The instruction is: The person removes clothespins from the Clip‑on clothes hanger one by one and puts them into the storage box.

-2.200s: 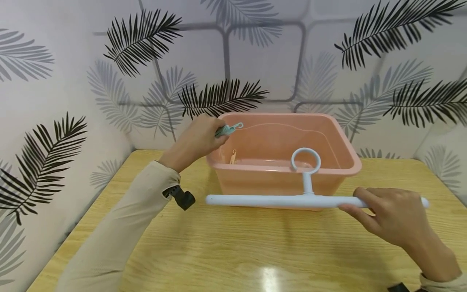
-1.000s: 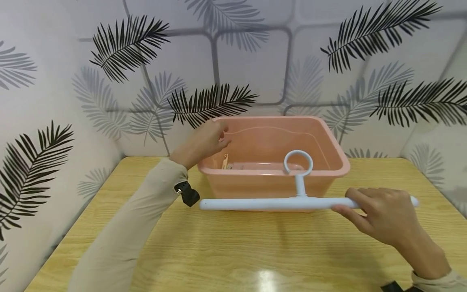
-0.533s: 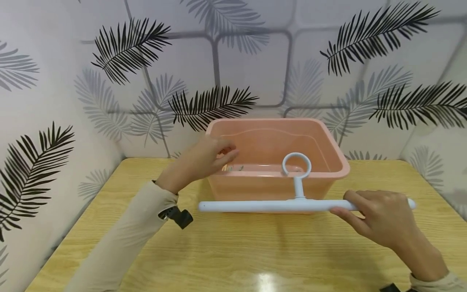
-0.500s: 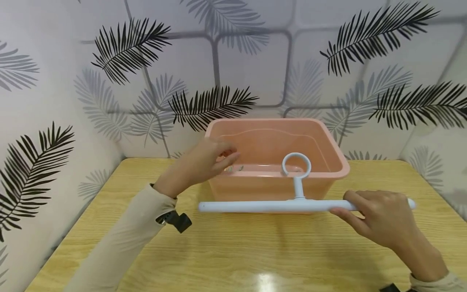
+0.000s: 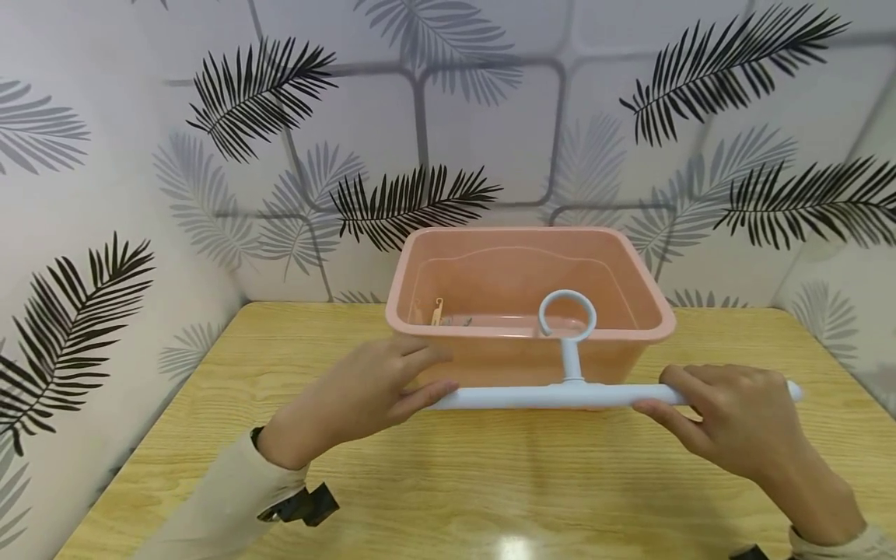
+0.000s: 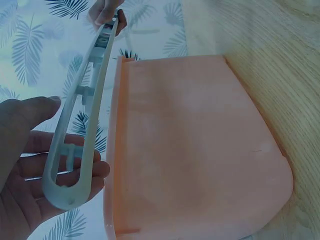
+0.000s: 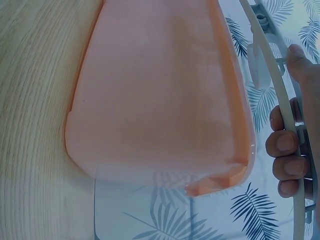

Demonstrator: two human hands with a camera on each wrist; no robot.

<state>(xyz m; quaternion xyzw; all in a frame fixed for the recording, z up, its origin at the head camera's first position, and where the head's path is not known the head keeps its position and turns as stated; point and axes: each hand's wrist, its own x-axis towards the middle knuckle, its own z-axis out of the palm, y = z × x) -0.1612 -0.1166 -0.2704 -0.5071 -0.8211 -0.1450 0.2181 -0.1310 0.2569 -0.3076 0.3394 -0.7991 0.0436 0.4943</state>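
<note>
A light blue clothes hanger [image 5: 532,397] with a ring-shaped hook [image 5: 568,294] is held level in front of a pink plastic tub [image 5: 504,358]. My right hand [image 5: 735,416] grips its right end; in the right wrist view the fingers [image 7: 286,143] curl round the hanger's rim. My left hand [image 5: 378,393] is at the other end. In the left wrist view its fingers [image 6: 95,167] lie loosely behind the hanger, and the thumb [image 6: 42,107] stands apart from it. Whether those fingers touch the hanger I cannot tell.
Inside the tub at its left are an orange hooked clip [image 5: 437,313] and a small teal piece [image 5: 467,321], partly hidden by the front rim. The tub stands on a wooden table [image 5: 448,482] near a leaf-patterned wall [image 5: 490,140].
My left hand held a teal hooked clip over the tub, let it go there, then drew back and down to the hanger's left end. My right hand keeps holding the hanger.
</note>
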